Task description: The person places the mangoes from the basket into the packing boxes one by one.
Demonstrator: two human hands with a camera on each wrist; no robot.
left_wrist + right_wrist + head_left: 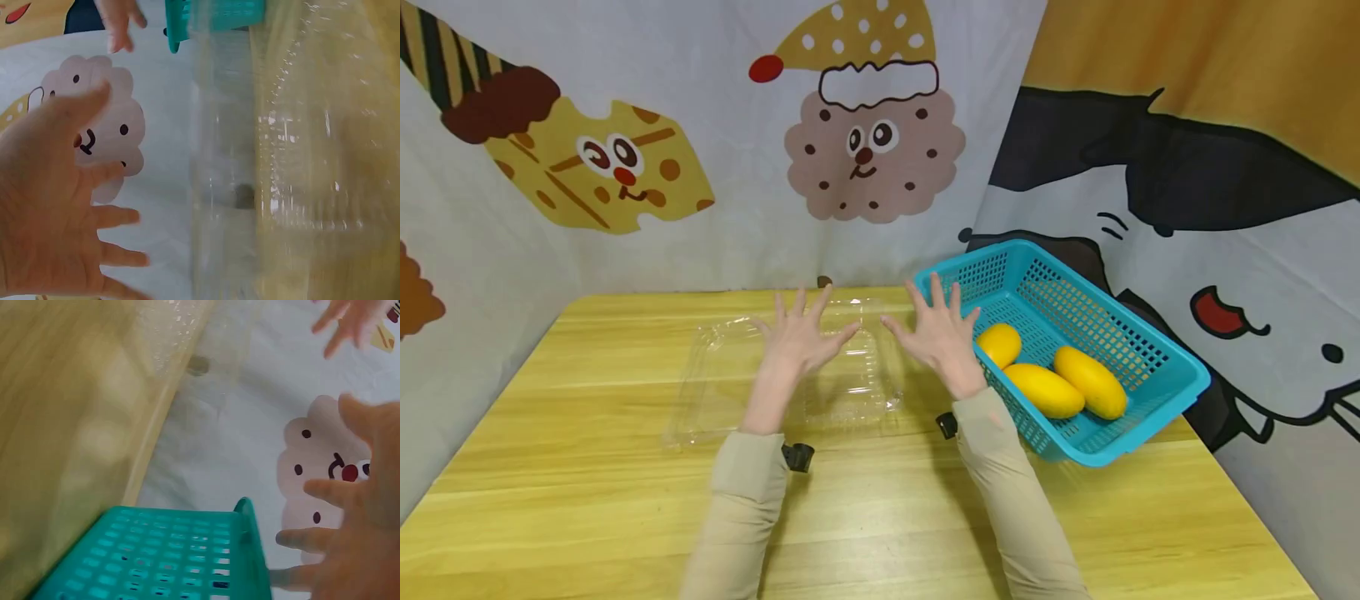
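Observation:
Both hands hover with fingers spread and hold nothing. In the head view the left hand (797, 337) is over a clear plastic container (842, 392), which lies opened out on the wooden table. The right hand (942, 333) is at the container's right, near the left end of a blue plastic basket (1120, 333). Inside the basket lie three yellow mangoes (1045, 390). The left wrist view shows the left hand (56, 194) apart from the see-through container (312, 144). In the right wrist view the right hand (356, 519) is beside the basket wall (169, 550).
The wooden table (865, 517) reaches back to a patterned cloth (700, 258) hanging behind it. The basket sits at an angle at the table's right side. A dark band with a small black device (798, 457) is at the left wrist.

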